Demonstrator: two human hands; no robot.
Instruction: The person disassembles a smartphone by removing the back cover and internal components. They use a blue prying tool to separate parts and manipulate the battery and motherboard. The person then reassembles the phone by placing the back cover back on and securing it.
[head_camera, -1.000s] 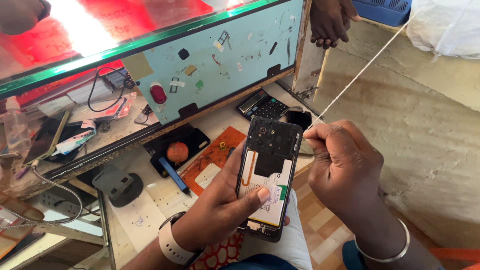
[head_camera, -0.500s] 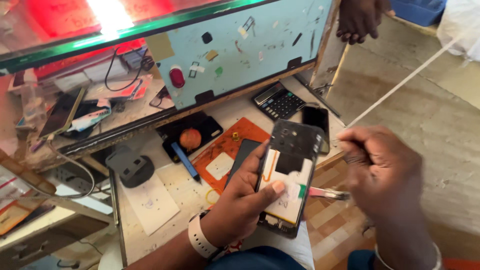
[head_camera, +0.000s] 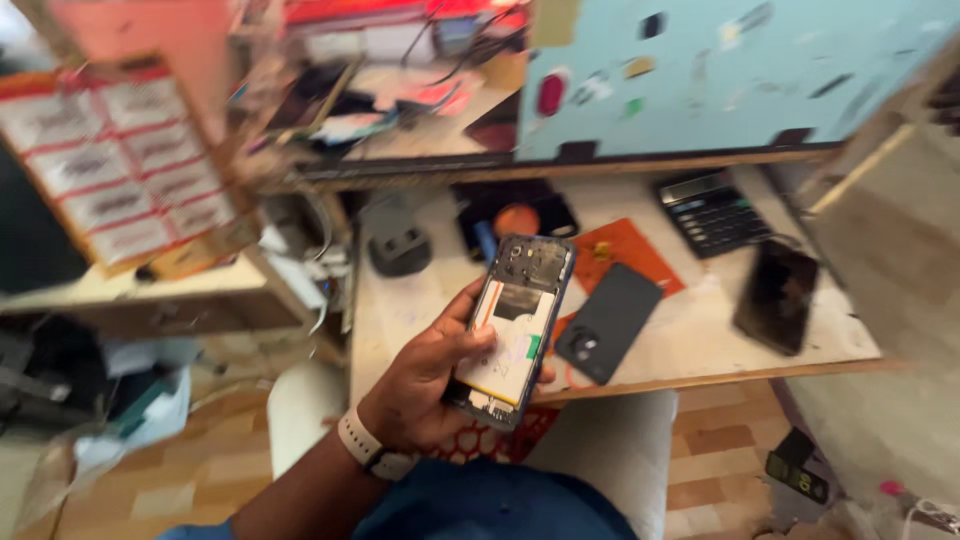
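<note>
- Wooden flooring and a cluttered repair bench (head_camera: 700, 375) filled the view, most of it smeared by blur.
- Nearest, the left hand (head_camera: 440, 375), a pale band at its wrist, was closed around an opened phone (head_camera: 515, 330), thumb across the exposed inside. The phone was held tilted above the bench's front edge, back cover off and white battery showing.
- The right hand was out of view, so whether it was open or closed could not be told.
- Just beyond the phone, a dark back cover (head_camera: 608, 322) lay flat on the bench, partly over an orange mat (head_camera: 625, 250).
- Further right, a second dark phone (head_camera: 776, 296) lay apart from it, with a calculator (head_camera: 712, 210) behind.
- At the back stood a pale blue panel (head_camera: 740, 70) stuck with small bits.
- Judged from this, the work was mid-disassembly, the phone's insides being inspected. The next move would call for a steady grip and a fine tool brought in by the free hand.
</note>
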